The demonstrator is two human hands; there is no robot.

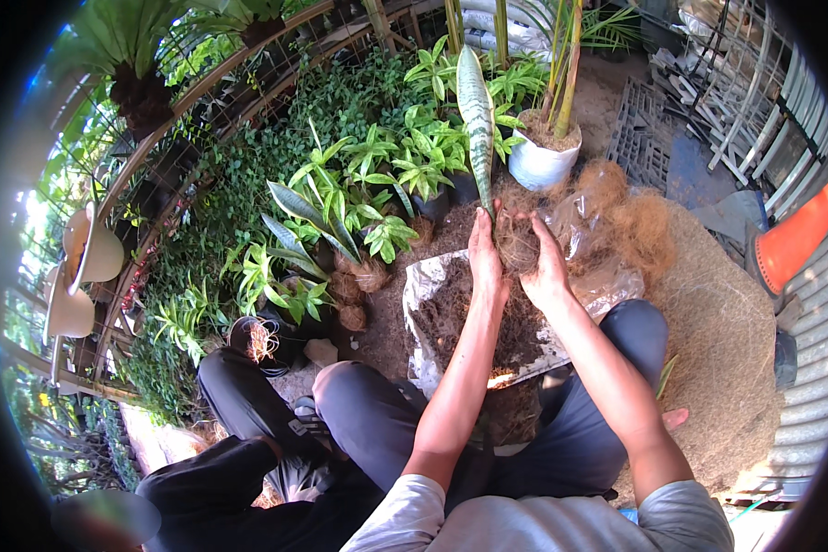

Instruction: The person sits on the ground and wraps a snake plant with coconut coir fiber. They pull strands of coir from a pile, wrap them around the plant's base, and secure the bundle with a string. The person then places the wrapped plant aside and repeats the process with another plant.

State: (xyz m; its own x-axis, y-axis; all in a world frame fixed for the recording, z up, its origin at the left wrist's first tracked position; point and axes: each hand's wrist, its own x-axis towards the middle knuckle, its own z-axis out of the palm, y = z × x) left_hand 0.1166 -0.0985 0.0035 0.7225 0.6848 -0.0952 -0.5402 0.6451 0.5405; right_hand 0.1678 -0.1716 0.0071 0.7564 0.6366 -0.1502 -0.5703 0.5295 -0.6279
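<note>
Both my hands cup a brown fibre root ball (517, 244) of a tall variegated snake plant (477, 115) that stands upright from it. My left hand (484, 256) presses the ball's left side, and my right hand (545, 267) wraps its right side. Below them lies an open clear plastic bag (423, 294) holding dark soil and fibre. A loose heap of coconut fibre (630, 216) lies just right of my hands.
Finished fibre-wrapped plants (363, 267) stand to the left among dense green foliage. A white pot with a cane plant (541, 158) is behind. A seated person in black (239, 414) is at my left. Corrugated metal (814, 368) and an orange object (796, 237) lie right.
</note>
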